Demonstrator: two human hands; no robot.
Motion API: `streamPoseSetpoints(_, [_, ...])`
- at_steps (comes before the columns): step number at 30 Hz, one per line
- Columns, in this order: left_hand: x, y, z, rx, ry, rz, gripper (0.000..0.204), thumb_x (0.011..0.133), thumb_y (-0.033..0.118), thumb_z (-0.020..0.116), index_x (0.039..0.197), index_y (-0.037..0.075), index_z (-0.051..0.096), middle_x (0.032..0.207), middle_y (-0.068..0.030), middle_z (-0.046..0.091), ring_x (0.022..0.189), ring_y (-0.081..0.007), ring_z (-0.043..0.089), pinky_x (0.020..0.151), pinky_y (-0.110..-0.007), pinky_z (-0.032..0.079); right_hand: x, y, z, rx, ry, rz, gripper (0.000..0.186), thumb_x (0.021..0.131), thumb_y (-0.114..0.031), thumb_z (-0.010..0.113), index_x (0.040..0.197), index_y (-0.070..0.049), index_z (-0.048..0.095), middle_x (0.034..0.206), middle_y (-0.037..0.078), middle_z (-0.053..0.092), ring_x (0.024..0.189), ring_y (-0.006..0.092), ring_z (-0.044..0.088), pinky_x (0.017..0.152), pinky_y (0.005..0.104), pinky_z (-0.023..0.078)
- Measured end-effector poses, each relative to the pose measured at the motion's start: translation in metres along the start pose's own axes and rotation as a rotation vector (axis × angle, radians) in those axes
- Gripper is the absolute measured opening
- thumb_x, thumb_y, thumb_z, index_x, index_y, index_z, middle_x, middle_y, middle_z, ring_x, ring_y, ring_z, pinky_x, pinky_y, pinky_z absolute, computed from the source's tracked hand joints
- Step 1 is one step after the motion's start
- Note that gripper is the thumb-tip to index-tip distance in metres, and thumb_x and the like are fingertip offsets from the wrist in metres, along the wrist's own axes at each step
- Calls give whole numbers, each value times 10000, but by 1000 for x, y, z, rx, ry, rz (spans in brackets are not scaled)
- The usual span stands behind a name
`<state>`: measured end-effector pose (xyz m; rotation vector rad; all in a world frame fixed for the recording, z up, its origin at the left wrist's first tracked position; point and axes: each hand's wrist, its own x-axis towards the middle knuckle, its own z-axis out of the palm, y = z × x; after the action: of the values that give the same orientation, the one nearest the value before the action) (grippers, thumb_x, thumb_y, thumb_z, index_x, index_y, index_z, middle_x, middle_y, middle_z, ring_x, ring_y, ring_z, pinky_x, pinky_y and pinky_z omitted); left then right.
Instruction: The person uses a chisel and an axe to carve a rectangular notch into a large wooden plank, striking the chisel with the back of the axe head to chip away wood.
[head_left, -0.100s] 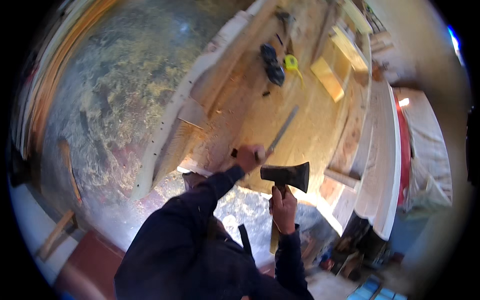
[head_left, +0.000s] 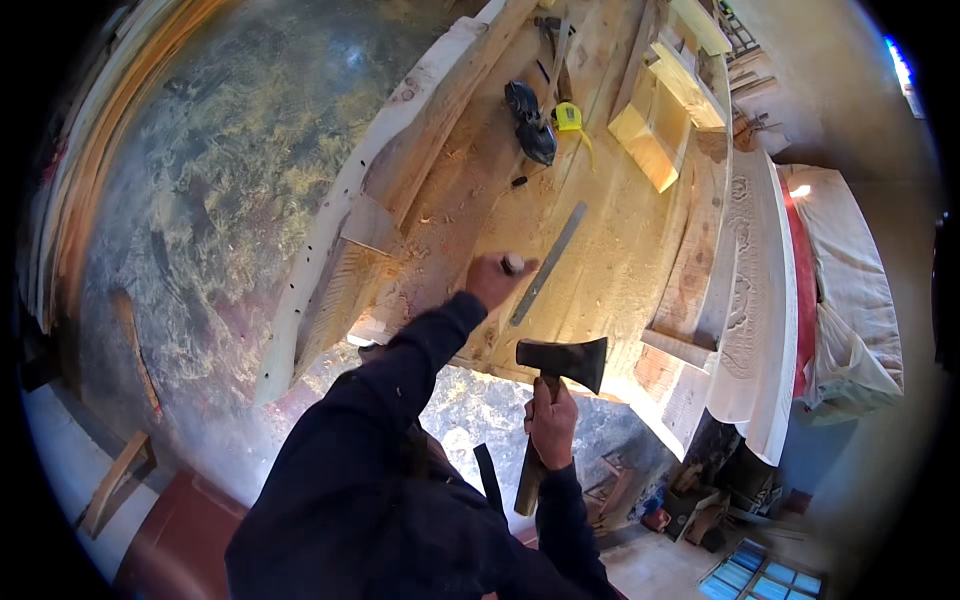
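Note:
My right hand (head_left: pixel 552 420) grips the wooden handle of an axe (head_left: pixel 560 362), whose dark head is turned sideways below the wooden work surface (head_left: pixel 620 260). My left hand (head_left: pixel 492 282) is closed round a small pale round-ended handle (head_left: pixel 513 263); whatever is attached to it is hidden. Just right of that hand a long flat metal strip (head_left: pixel 550 262) lies diagonally over the boards. Farther up are a black two-lobed object (head_left: pixel 530 125), a yellow tape measure (head_left: pixel 568 117) and a hammer (head_left: pixel 545 25), among wood shavings.
Cut wooden blocks (head_left: pixel 645 145) sit at the upper right. Long boards (head_left: pixel 110 130) line the far left. A carved white panel (head_left: pixel 742 260), a red piece with pale cloth (head_left: pixel 845 290) stand at the right. Scraps clutter the lower right (head_left: pixel 680 510), near blue panes (head_left: pixel 750 575).
My left hand has moved up slightly, and the metal strip now shows separately to its right, farther down the boards. The axe in my right hand sits a little lower and further left.

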<state>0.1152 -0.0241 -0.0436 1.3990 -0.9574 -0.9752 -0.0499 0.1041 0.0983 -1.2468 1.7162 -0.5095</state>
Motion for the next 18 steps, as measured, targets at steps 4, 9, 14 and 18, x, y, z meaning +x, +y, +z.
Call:
streamPoseSetpoints(4, [-79, -68, -21, 200, 9, 401, 423, 859, 272, 832, 629, 100, 521, 604, -98, 508, 544, -289, 525, 531, -422, 422, -30, 80, 9, -3, -105, 229, 315, 1029, -297, 574, 865, -28, 567, 577, 59, 558, 401, 147, 527, 367, 310, 410])
streamPoseSetpoints(9, [-116, -37, -31, 147, -140, 586, 398, 812, 230, 842, 655, 80, 509, 647, -112, 460, 636, -335, 531, 570, -429, 398, -84, 156, -4, 12, -61, 520, 336, 1025, -323, 564, 855, -34, 545, 594, 72, 562, 392, 156, 522, 361, 311, 408])
streamPoseSetpoints(14, [-118, -34, -29, 119, -227, 611, 350, 809, 205, 836, 679, 72, 539, 648, -106, 474, 645, -327, 543, 576, -426, 401, -112, 166, -10, -201, -118, 471, 404, 991, -371, 599, 811, -10, 621, 590, 83, 603, 479, 186, 613, 464, 361, 464])
streamPoseSetpoints(18, [-109, -57, -12, 73, 38, 385, 295, 803, 149, 828, 696, 88, 561, 659, -88, 514, 671, -299, 582, 596, -419, 423, -112, 176, 0, -417, -207, 241, 349, 985, -347, 606, 852, -29, 662, 717, 162, 655, 665, 326, 672, 615, 442, 504])
